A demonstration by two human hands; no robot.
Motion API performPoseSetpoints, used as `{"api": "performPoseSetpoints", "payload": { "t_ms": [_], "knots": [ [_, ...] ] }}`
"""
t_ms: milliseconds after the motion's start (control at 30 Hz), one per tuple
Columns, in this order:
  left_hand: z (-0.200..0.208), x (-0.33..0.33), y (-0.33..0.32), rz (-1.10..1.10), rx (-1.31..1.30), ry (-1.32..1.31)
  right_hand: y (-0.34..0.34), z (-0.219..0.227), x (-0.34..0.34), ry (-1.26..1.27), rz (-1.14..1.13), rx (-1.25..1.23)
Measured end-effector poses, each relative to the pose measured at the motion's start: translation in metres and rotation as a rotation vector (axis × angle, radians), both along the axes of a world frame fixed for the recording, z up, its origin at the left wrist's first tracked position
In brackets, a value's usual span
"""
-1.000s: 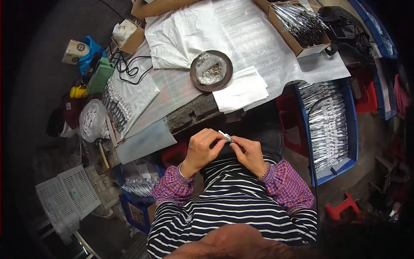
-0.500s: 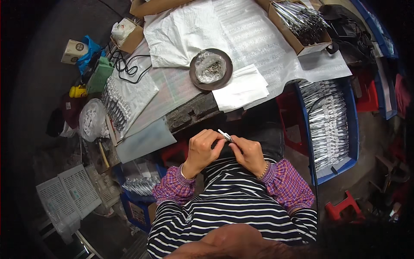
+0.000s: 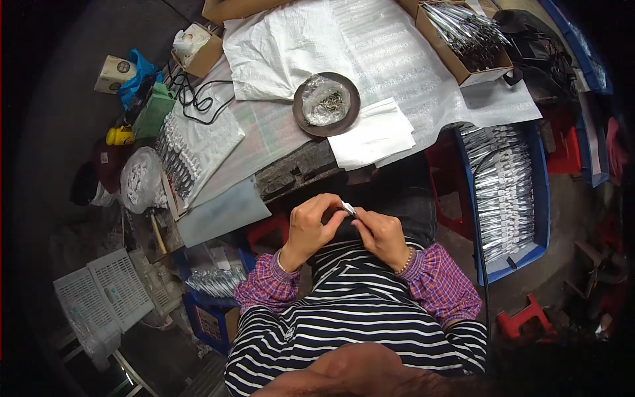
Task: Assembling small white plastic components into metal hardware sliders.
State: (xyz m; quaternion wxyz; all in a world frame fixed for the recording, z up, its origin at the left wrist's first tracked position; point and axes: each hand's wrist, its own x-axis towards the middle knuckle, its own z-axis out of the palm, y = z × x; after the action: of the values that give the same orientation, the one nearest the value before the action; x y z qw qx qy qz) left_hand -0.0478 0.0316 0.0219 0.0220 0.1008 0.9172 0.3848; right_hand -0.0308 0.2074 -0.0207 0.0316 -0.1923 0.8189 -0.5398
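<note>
In front of my striped top, my left hand and my right hand meet with fingers pinched together. Between their fingertips sits a small silver-and-white metal piece, tilted, its upper end by my left thumb and forefinger. My right thumb and forefinger grip its lower end, and most of that end is hidden. Its exact kind is too small to make out. Beyond my hands, on the worktable, a dark round dish holds a clear plastic bag of tiny brass-coloured metal parts.
White sheets lie along the table's near edge. A blue crate of slim silver pieces stands at right, with a carton of dark-ended silver rods above it. More silver pieces lie at left. A red stool stands lower right.
My left fingers have shifted slightly upward on the piece. The thin white end that stuck out above my fingertips now shows much less. My right hand has barely moved.
</note>
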Motion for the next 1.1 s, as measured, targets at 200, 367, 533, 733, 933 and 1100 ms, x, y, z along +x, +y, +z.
{"api": "performPoseSetpoints", "payload": {
  "t_ms": [200, 367, 533, 733, 933, 1100],
  "knots": [
    [-0.002, -0.003, -0.006, 0.079, 0.309, -0.286, 0.002, -0.001, 0.000, -0.058, 0.050, -0.048],
    [-0.013, -0.001, -0.014, 0.003, 0.583, -0.470, 0.002, 0.002, 0.000, -0.124, 0.049, -0.130],
    [-0.015, 0.001, -0.014, 0.043, 0.673, -0.542, 0.002, 0.004, -0.001, -0.157, 0.052, -0.165],
    [-0.015, 0.000, -0.014, 0.082, 0.664, -0.593, 0.002, 0.001, 0.001, -0.204, 0.023, -0.194],
    [-0.017, 0.002, -0.014, 0.111, 0.713, -0.624, 0.002, 0.002, 0.001, -0.208, 0.023, -0.197],
    [-0.017, 0.004, -0.010, 0.145, 0.726, -0.612, 0.001, -0.002, 0.003, -0.197, 0.016, -0.200]
  ]
}}
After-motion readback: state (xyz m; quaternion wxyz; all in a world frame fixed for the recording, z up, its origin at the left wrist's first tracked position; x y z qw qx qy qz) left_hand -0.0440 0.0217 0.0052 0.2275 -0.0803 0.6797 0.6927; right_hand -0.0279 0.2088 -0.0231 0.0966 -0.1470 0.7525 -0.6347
